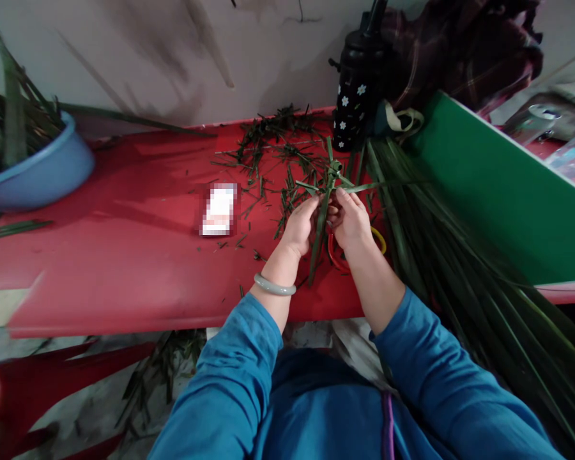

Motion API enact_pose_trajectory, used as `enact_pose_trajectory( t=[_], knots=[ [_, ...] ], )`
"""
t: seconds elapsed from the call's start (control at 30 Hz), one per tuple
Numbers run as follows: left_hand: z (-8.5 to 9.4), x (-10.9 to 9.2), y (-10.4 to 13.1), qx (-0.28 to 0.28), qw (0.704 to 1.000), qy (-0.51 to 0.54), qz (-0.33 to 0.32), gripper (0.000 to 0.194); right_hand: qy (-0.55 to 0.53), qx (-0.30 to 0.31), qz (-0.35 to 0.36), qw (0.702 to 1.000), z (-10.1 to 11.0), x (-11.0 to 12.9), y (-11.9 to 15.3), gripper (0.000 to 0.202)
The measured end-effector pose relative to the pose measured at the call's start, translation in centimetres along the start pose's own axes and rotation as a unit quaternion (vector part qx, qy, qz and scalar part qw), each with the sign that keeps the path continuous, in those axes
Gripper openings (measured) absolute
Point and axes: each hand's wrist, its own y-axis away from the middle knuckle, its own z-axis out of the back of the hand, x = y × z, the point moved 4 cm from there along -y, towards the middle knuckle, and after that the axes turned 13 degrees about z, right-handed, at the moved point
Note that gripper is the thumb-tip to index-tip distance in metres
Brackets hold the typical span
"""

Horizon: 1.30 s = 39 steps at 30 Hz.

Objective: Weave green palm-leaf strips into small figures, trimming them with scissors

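Note:
Between my two hands is a woven palm-leaf piece (332, 174), green, with a knotted top and several strip ends sticking out. One long strip hangs down toward the table's front edge. My left hand (303, 223) closes on its left side, fingers partly hidden behind the leaf. My right hand (351, 216) pinches it from the right with thumb and fingers. Under my right hand lie scissors (379, 239) with red and yellow handle loops, mostly covered. Cut leaf scraps (287, 150) are scattered on the red table (138, 268) around and behind my hands.
Long green leaves (426, 230) lie along the right, beside a green board (498, 191). A black flowered tumbler (352, 89) stands at the back. A blue basin (43, 169) with leaves is at the left; a blurred-out white rectangle (219, 209) lies mid-table.

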Motion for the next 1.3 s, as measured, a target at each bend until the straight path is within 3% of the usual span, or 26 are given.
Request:
enact_pose_trajectory(
  t=[0.17,0.57,0.83,1.17,1.3],
  knots=[
    [0.7,-0.4,-0.2,-0.071,0.992,-0.023,-0.101,0.021,0.075,-0.007,0.055,0.996,0.5,-0.5,-0.4,0.025],
    [2.0,-0.9,-0.6,-0.110,0.988,0.015,-0.108,0.018,0.076,0.066,-0.008,0.995,-0.6,-0.9,0.4,0.023],
    [2.2,-0.9,-0.6,-0.133,0.985,-0.008,-0.108,0.019,0.092,0.113,-0.007,0.989,-1.0,-1.3,0.5,0.021],
    [2.0,-0.6,-0.8,-0.098,0.990,0.044,-0.097,0.016,0.139,0.084,0.021,0.987,-0.5,-1.1,0.2,0.012],
    [2.1,-0.7,-0.9,-0.113,0.987,0.040,-0.103,0.009,0.180,0.077,0.075,0.978,-0.3,-1.4,-0.1,0.011]
  ],
)
